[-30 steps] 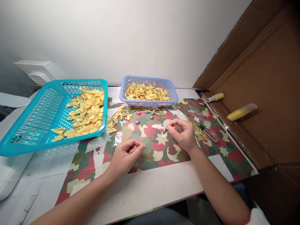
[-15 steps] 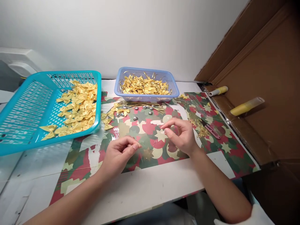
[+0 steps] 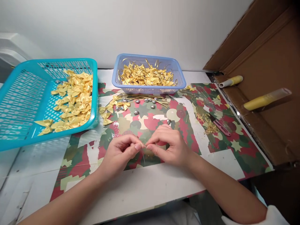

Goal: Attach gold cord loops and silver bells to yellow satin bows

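Note:
My left hand (image 3: 124, 153) is closed in a pinch over the patterned sheet. A thin pale thread (image 3: 143, 157) hangs below its fingertips. From the right, my right hand (image 3: 170, 145) meets it with thumb and forefinger pinched, the two sets of fingertips touching around the thread. Just beyond the right knuckles lies a small silver bell (image 3: 169, 122). Several more silver bells (image 3: 136, 112) are scattered farther back, near gold wire ties (image 3: 142, 96) and a few loose yellow ribbon bows (image 3: 106, 115). What lies between the fingertips is mostly hidden.
A turquoise basket (image 3: 95, 93) with yellow bows stands left. A blue basket (image 3: 148, 90) of bows with gold ties is at the back. On the right are a pink-handled cutter (image 3: 221, 127), gold scraps (image 3: 209, 124) and a cardboard wall (image 3: 262, 56) with two yellow tubes (image 3: 262, 101).
My right hand has moved left and down to my left hand, and their fingertips now touch. A silver bell shows beyond the right hand. The view has shifted slightly.

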A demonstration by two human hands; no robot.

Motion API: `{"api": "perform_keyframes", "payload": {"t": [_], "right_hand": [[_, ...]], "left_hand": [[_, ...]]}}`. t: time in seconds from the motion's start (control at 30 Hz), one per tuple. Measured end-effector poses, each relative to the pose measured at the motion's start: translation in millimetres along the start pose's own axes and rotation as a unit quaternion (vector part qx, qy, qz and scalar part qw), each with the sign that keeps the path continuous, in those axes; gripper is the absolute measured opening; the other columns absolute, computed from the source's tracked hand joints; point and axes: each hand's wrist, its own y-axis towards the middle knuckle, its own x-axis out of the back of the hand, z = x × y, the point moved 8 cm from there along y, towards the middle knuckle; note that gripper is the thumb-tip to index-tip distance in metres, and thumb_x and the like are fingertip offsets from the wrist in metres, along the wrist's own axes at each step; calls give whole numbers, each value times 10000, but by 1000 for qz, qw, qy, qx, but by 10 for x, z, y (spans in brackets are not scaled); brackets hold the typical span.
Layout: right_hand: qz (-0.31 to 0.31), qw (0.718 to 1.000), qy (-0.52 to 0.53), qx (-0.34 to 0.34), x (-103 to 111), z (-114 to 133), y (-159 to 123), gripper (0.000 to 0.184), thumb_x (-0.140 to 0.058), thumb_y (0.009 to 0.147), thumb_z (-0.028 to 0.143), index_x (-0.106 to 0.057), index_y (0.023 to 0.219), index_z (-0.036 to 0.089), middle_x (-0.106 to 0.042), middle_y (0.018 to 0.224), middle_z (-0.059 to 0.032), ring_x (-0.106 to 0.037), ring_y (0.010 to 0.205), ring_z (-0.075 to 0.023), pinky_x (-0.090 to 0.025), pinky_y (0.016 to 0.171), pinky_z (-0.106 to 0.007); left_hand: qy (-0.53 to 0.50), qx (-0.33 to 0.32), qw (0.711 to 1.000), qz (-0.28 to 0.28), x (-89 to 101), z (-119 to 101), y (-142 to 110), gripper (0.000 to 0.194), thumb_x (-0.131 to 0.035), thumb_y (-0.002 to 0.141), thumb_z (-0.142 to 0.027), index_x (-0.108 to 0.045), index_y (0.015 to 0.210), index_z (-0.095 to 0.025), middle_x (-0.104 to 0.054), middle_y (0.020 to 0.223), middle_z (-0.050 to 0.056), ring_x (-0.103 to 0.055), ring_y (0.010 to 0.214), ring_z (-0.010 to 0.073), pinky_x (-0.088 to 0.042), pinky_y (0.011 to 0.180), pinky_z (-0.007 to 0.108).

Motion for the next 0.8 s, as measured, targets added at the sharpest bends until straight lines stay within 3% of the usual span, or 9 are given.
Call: {"api": "perform_keyframes", "payload": {"t": [0.07, 0.37, 0.6, 0.8], "right_hand": [[0, 1000, 8, -18, -4, -24, -1, 172, -595, 878, 207, -617, 708, 196, -630, 584, 36, -489, 553, -97, -378, 662, -302], [-12, 992, 29, -126, 17, -204, -1, 163, -569, 837, 156, -563, 677, 187, -565, 586, 50, -439, 524, -72, -363, 543, -235], [-5, 987, 34, -158, -9, -275, -14, 149, -565, 835, 156, -567, 688, 185, -561, 597, 49, -426, 521, -68, -357, 515, -214], [19, 985, 30, -171, -52, -277, -16, 162, -557, 841, 167, -551, 680, 185, -559, 599, 40, -450, 548, -79, -357, 519, -217]], "left_hand": [[-15, 18, 1000, -1, 1, 23, 16, 277, -689, 809, -436, -666, 688, -188, -362, 527, -56, -294, 504, 79, -232, 471, 205], [-132, 99, 986, 19, -96, 47, 38, 274, -644, 817, -424, -744, 830, -169, -229, 536, -71, -214, 496, 77, -217, 438, 185], [-163, 114, 980, 8, -104, 47, 50, 116, -646, 804, -274, -697, 812, -170, -261, 505, -80, -215, 466, 67, -219, 410, 164], [-188, 116, 975, 10, -112, 24, 62, 83, -617, 831, -265, -622, 857, -187, -288, 512, -87, -197, 464, 66, -226, 406, 155]]}}
